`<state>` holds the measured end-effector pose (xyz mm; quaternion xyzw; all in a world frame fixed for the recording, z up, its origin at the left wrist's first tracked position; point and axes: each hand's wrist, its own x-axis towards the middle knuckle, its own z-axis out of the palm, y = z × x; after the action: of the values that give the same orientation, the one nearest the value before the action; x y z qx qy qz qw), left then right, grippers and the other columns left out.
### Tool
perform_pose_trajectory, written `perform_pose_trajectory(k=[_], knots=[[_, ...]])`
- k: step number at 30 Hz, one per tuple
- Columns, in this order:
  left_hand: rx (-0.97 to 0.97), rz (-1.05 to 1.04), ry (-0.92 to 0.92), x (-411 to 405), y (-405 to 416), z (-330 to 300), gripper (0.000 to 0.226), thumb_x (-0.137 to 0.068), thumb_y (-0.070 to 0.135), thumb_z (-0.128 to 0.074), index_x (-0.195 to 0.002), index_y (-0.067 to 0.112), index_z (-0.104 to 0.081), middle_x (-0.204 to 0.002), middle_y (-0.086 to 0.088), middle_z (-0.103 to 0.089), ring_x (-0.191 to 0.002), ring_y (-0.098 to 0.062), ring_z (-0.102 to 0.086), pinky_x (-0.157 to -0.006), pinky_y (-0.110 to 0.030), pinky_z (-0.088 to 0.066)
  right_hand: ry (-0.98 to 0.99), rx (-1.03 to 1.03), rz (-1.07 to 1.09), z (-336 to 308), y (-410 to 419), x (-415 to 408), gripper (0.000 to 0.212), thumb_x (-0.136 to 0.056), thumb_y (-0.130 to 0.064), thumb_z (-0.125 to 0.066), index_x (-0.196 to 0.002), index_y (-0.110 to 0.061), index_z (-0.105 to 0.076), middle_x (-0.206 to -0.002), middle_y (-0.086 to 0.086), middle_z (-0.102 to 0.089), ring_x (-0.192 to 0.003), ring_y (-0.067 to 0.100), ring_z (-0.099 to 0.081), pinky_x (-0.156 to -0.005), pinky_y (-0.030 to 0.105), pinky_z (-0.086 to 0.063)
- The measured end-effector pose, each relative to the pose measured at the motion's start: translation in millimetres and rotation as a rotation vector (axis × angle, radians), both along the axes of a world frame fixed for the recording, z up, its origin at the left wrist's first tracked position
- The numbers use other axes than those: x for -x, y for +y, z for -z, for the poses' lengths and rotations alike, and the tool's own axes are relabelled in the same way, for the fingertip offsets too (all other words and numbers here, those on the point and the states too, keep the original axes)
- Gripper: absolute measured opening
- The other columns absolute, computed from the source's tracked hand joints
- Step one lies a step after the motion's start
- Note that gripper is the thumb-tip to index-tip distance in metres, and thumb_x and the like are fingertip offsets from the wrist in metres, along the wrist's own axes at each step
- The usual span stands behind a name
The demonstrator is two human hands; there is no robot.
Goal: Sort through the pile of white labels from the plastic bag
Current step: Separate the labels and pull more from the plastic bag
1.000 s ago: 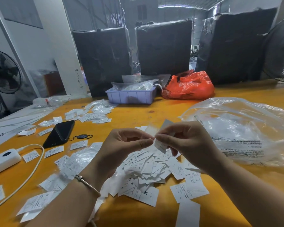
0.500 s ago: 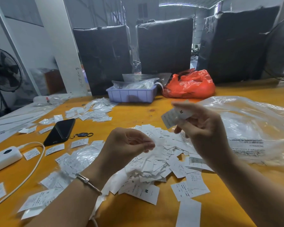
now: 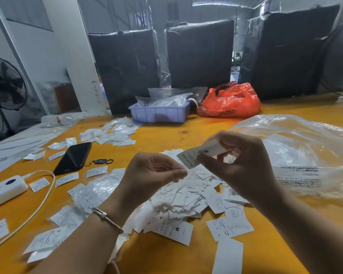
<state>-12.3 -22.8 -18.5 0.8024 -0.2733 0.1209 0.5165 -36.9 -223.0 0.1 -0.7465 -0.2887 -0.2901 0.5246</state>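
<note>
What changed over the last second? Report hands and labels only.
The right hand drew one label out of the shared pinch, raised it off the pile of white labels and now grips it alone, its M showing. The left hand let that label go and stayed in place, fingers curled. The pile stayed put.

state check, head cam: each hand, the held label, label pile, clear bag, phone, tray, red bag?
right hand: pinching a label, raised over the pile
held label: off the table, M printed on it
left hand: fingers curled, whether it holds anything is unclear
label pile: loose heap on the table
clear plastic bag: lying crumpled
phone: screen dark, flat
purple tray: holds clear bags
red bag: bunched
</note>
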Motion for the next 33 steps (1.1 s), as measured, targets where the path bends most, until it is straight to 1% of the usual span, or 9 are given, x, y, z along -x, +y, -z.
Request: perform_pose_trajectory(k=[4,10,14,19,23,26,29,31,33], knots=[[0.003,0.001,0.011,-0.5,-0.7,0.4,0.021,-0.070,0.023,-0.080,-0.082,0.006,-0.078,-0.073,-0.005,-0.075,-0.066,-0.022,-0.071,-0.066,-0.026,-0.060,-0.068,0.041,0.042,2.9,0.3,-1.6,0.020,-0.074,0.005,-0.076,-0.075,-0.014,-0.071,-0.070,-0.011,-0.069,-0.059,-0.001,-0.060,-0.053,0.011,-0.044],[0.021,0.002,0.034,-0.5,0.2,1.1,0.021,-0.070,0.021,-0.081,-0.082,0.004,-0.078,-0.072,-0.006,-0.075,-0.065,-0.023,-0.071,-0.065,-0.025,-0.059,-0.116,0.101,0.089,6.2,-1.7,-5.3,0.015,-0.074,0.004,-0.075,-0.074,-0.010,-0.071,-0.068,-0.010,-0.069,-0.060,0.003,-0.061,-0.055,0.013,-0.045],[0.023,0.008,0.052,-1.2,0.8,1.3,0.020,-0.071,0.019,-0.081,-0.082,0.002,-0.078,-0.072,-0.007,-0.075,-0.066,-0.022,-0.071,-0.066,-0.025,-0.059,-0.138,0.161,0.119,5.2,-2.5,-5.3,0.015,-0.073,0.003,-0.074,-0.072,-0.012,-0.071,-0.068,-0.010,-0.069,-0.064,0.004,-0.063,-0.057,0.014,-0.046],[0.005,0.018,0.061,-0.6,0.7,1.2,0.022,-0.070,0.022,-0.081,-0.082,0.004,-0.078,-0.073,-0.005,-0.076,-0.066,-0.020,-0.072,-0.064,-0.022,-0.057,-0.060,0.217,0.098,5.5,-3.2,-6.6,0.012,-0.071,0.001,-0.069,-0.069,-0.011,-0.069,-0.068,-0.008,-0.066,-0.064,0.011,-0.058,-0.057,0.022,-0.044],[-0.054,0.016,0.061,-1.5,-0.6,2.3,0.022,-0.071,0.026,-0.080,-0.080,0.006,-0.078,-0.072,-0.004,-0.075,-0.067,-0.018,-0.072,-0.065,-0.025,-0.059,-0.015,0.230,0.104,6.0,-2.7,-7.2,0.008,-0.069,-0.009,-0.061,-0.066,-0.011,-0.068,-0.065,-0.007,-0.064,-0.062,0.014,-0.056,-0.057,0.029,-0.045],[-0.116,0.002,0.058,-2.8,-1.5,5.4,0.017,-0.075,0.021,-0.081,-0.080,0.005,-0.078,-0.072,-0.002,-0.075,-0.068,-0.018,-0.071,-0.067,-0.028,-0.060,0.015,0.278,0.104,8.0,-1.9,-8.0,0.010,-0.071,-0.003,-0.066,-0.067,-0.012,-0.070,-0.065,-0.006,-0.064,-0.063,0.016,-0.057,-0.060,0.038,-0.048],[-0.161,0.009,0.056,-2.5,-1.6,7.2,0.013,-0.076,0.021,-0.080,-0.082,0.009,-0.079,-0.074,0.002,-0.076,-0.070,-0.015,-0.072,-0.069,-0.030,-0.060,0.018,0.345,0.107,10.5,-0.2,-8.2,0.011,-0.073,-0.001,-0.068,-0.069,-0.010,-0.072,-0.066,-0.006,-0.064,-0.064,0.012,-0.056,-0.061,0.036,-0.049],[-0.165,0.011,0.058,-2.4,-1.3,7.4,0.010,-0.076,0.018,-0.081,-0.084,0.012,-0.080,-0.076,0.004,-0.076,-0.071,-0.012,-0.072,-0.070,-0.028,-0.060,-0.009,0.335,0.131,10.1,-0.7,-8.7,0.011,-0.073,0.000,-0.068,-0.066,-0.008,-0.070,-0.065,-0.005,-0.063,-0.063,0.013,-0.055,-0.060,0.034,-0.048],[-0.144,0.012,0.073,-2.2,-1.4,6.8,0.010,-0.077,0.017,-0.080,-0.085,0.011,-0.080,-0.076,0.003,-0.077,-0.072,-0.014,-0.073,-0.071,-0.030,-0.061,-0.017,0.306,0.144,8.1,-3.3,-10.0,0.012,-0.073,0.001,-0.068,-0.065,-0.008,-0.069,-0.065,-0.005,-0.064,-0.062,0.013,-0.055,-0.058,0.031,-0.047]])
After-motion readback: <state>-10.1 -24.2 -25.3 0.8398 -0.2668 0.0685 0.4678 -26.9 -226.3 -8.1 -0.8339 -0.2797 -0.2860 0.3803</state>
